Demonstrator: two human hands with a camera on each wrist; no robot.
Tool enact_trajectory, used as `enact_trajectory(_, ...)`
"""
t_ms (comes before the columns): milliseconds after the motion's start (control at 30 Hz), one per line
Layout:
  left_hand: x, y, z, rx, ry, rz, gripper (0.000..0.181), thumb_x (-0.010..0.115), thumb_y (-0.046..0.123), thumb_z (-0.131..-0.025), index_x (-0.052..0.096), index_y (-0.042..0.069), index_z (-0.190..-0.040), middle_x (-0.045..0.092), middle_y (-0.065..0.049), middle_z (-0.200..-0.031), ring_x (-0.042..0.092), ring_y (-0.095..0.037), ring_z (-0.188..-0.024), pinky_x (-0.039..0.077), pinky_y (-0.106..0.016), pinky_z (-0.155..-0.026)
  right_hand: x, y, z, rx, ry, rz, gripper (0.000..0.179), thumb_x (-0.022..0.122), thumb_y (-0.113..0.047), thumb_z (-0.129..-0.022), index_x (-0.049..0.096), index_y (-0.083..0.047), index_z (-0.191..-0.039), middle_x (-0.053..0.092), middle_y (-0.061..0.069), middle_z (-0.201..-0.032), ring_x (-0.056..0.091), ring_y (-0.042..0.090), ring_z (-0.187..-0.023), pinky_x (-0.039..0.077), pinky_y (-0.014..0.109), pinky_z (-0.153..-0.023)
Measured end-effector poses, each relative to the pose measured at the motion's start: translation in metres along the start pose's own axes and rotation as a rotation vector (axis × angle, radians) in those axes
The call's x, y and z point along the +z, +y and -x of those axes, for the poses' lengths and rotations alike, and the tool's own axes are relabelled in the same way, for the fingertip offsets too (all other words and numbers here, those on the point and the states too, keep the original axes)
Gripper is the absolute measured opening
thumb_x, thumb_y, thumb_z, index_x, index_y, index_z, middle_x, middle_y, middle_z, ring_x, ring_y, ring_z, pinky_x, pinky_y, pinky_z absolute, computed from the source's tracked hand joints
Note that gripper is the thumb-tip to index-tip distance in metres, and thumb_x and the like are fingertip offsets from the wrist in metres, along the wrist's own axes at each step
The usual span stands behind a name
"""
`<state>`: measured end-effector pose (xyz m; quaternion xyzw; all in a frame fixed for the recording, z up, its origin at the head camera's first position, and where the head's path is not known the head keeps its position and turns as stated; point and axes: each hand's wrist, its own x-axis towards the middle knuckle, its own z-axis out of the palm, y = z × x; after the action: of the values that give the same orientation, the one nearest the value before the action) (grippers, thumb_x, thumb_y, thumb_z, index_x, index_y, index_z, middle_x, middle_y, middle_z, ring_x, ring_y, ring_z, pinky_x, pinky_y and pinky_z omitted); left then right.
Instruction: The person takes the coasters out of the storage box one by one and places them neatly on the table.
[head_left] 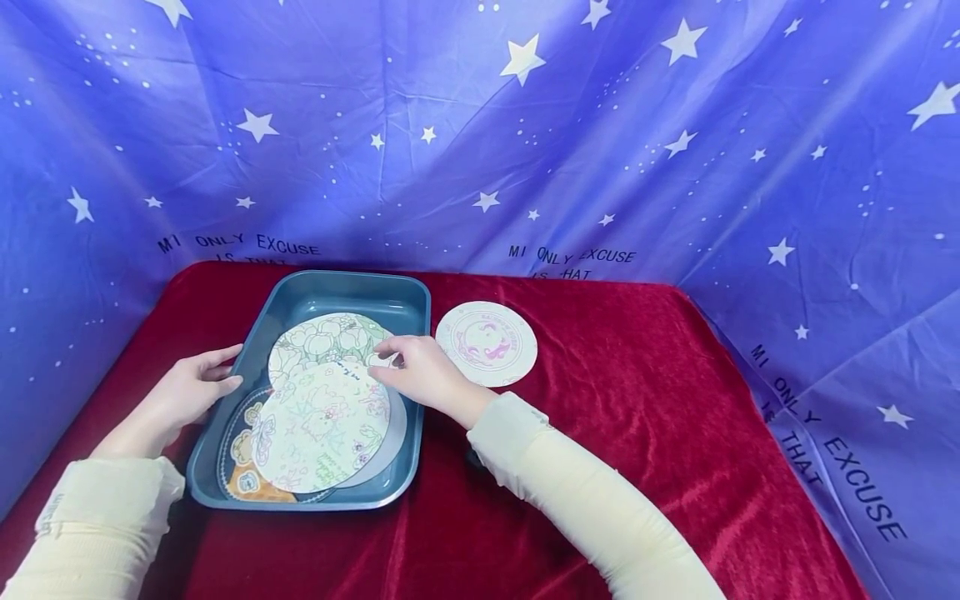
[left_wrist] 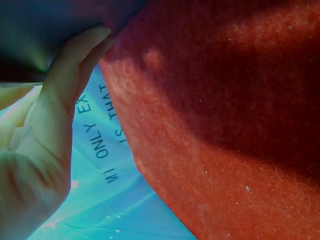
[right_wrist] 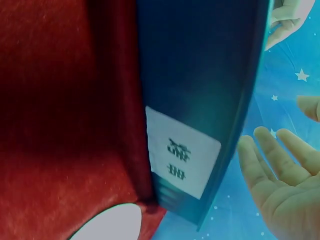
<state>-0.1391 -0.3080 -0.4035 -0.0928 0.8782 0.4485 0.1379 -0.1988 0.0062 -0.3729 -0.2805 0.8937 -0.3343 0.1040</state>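
My right hand [head_left: 412, 367], fingers parted, has the top disc [head_left: 322, 429] leftward, nearer me; my left hand [head_left: 197, 387], uncurled, touches the tray [head_left: 352, 292].

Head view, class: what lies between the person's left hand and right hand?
The head view shows part of the blue tray and, overlapping within it, a flower-patterned disc and a pastel-doodled disc.

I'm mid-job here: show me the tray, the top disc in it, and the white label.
Tray [head_left: 352, 293]: head view, far inner wall.
Top disc [head_left: 322, 429]: head view, middle of its patterned face.
Label [right_wrist: 181, 156]: right wrist view, middle of its face.
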Motion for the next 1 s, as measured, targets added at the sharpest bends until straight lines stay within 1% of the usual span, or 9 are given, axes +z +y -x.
enact_trajectory(100,0.0,0.0,0.0,0.007,0.003,0.0,0.068,0.051,0.014,-0.102,0.014,-0.002,-0.156,0.036,-0.045,-0.14,0.068,-0.038,-0.1,0.058,-0.052,-0.084,0.005,-0.003,-0.001,0.016,-0.015,0.012,0.039,0.067,-0.028,-0.093,0.068,-0.007,-0.125,0.072,0.006,-0.118,0.067,0.017,-0.098,0.055,0.023,-0.085)
enact_trajectory(233,-0.001,0.0,0.001,0.008,0.001,-0.001,0.068,0.051,0.015,-0.102,0.013,-0.002,-0.156,0.036,-0.045,-0.141,0.068,-0.037,-0.1,0.058,-0.053,-0.084,0.015,-0.005,-0.003,0.037,-0.039,0.065,0.04,0.067,-0.029,-0.093,0.067,-0.008,-0.126,0.072,0.004,-0.121,0.069,0.013,-0.097,0.055,0.019,-0.084)
enact_trajectory(267,-0.001,0.0,0.001,0.006,-0.002,0.0,0.068,0.051,0.015,-0.102,0.013,-0.002,-0.156,0.035,-0.044,-0.141,0.068,-0.037,-0.101,0.058,-0.053,-0.084,0.018,-0.005,-0.004,0.04,-0.046,0.081,0.04,0.067,-0.029,-0.093,0.067,-0.008,-0.127,0.071,0.005,-0.122,0.069,0.013,-0.098,0.055,0.019,-0.084)
enact_trajectory(433,-0.001,-0.001,0.001,0.0,-0.007,0.002,0.068,0.051,0.016,-0.102,0.013,-0.002,-0.156,0.035,-0.044,-0.141,0.067,-0.037,-0.101,0.058,-0.053,-0.085,0.028,-0.007,-0.005,0.048,-0.081,0.147,0.041,0.066,-0.029,-0.094,0.065,-0.009,-0.13,0.069,0.005,-0.127,0.066,0.015,-0.114,0.054,0.023,-0.095)
enact_trajectory(633,0.0,-0.001,-0.001,0.006,-0.003,-0.004,0.068,0.051,0.016,-0.102,0.014,-0.002,-0.156,0.036,-0.044,-0.141,0.066,-0.04,-0.103,0.058,-0.053,-0.086,0.037,-0.006,-0.006,0.046,-0.058,0.158,0.04,0.065,-0.027,-0.095,0.064,-0.008,-0.131,0.066,0.006,-0.132,0.064,0.015,-0.117,0.052,0.025,-0.1)
enact_trajectory(767,0.0,-0.002,-0.001,0.005,-0.004,-0.004,0.068,0.051,0.016,-0.102,0.014,-0.002,-0.156,0.036,-0.044,-0.141,0.066,-0.041,-0.103,0.057,-0.053,-0.086,0.043,-0.004,-0.005,0.026,-0.039,0.214,0.04,0.062,-0.025,-0.096,0.064,-0.007,-0.132,0.066,0.007,-0.131,0.061,0.015,-0.121,0.049,0.025,-0.104)
enact_trajectory(900,0.001,-0.001,-0.001,0.001,-0.005,0.001,0.068,0.051,0.016,-0.103,0.013,-0.001,-0.156,0.036,-0.044,-0.141,0.068,-0.038,-0.102,0.058,-0.053,-0.085,0.048,-0.002,-0.004,0.005,-0.023,0.29,0.038,0.06,-0.023,-0.096,0.065,-0.007,-0.13,0.069,0.007,-0.123,0.066,0.016,-0.11,0.052,0.025,-0.099)
enact_trajectory(1000,0.001,-0.001,-0.001,0.005,-0.004,0.012,0.067,0.05,0.015,-0.103,0.013,-0.002,-0.156,0.037,-0.044,-0.141,0.069,-0.033,-0.097,0.059,-0.052,-0.083,0.051,-0.002,-0.003,-0.008,-0.015,0.356,0.036,0.06,-0.021,-0.095,0.066,-0.006,-0.127,0.071,0.007,-0.118,0.067,0.016,-0.104,0.054,0.025,-0.095)
